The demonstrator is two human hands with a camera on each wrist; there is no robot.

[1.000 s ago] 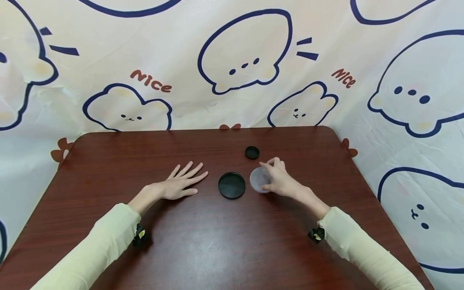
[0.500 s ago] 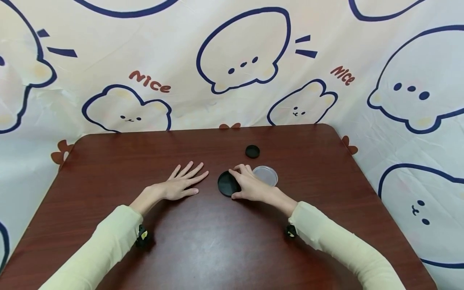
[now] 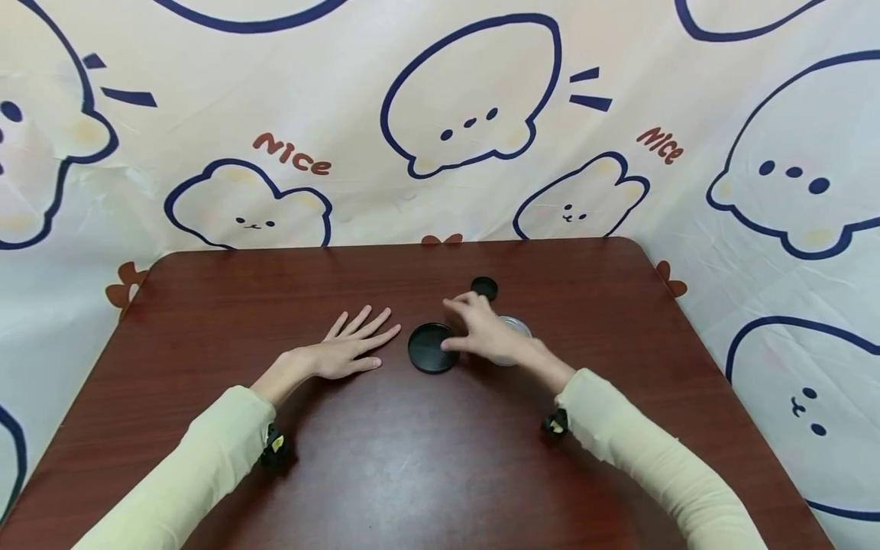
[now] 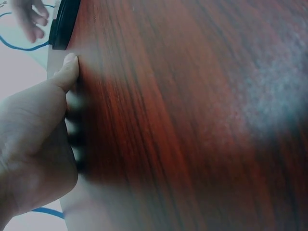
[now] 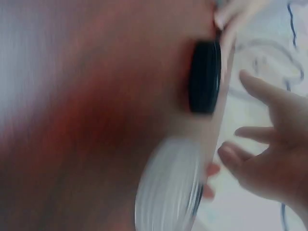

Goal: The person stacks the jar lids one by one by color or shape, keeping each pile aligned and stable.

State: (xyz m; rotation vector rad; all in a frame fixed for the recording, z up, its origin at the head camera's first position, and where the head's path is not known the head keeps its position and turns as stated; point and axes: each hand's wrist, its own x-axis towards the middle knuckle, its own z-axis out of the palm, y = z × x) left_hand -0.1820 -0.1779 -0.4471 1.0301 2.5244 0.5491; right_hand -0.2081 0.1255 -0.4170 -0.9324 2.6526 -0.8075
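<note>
Head view: shows a black dish [image 3: 425,347], round and shallow, lying on the desk [image 3: 385,443] just below the centre of the frame. To the right of it, a clear round piece [image 3: 517,328], partly covered by the right grip [image 3: 477,325]; above both, a small black piece [image 3: 486,285]. Thumb of the right grip overlapping the dish's right edge, fingers parted and loosely bent, apparently holding nothing. Hard to tell from above whether touching the rim. Left of centre, the left grip [image 3: 347,354]: palm down, fingers fanned straight, nothing held, near the dish but apart from it. With such a tight cluster, could drag the clear piece sideways with a low wrist, or nudge the small black piece with a stretched fingertip.

Left wrist view: shows the left grip along the left edge, thumb pointing up towards the dish at the upper left, with a gap between. Could bump the dish out of place by sliding that thumb forward.

Right wrist view: badly blurred, probably from motion. Right grip at the right of the frame, with plain gaps between the digits, free of both the dish at upper right of centre and the clear piece at bottom centre. Could topple or skid either one through a hurried, off-centre pinch.
</note>
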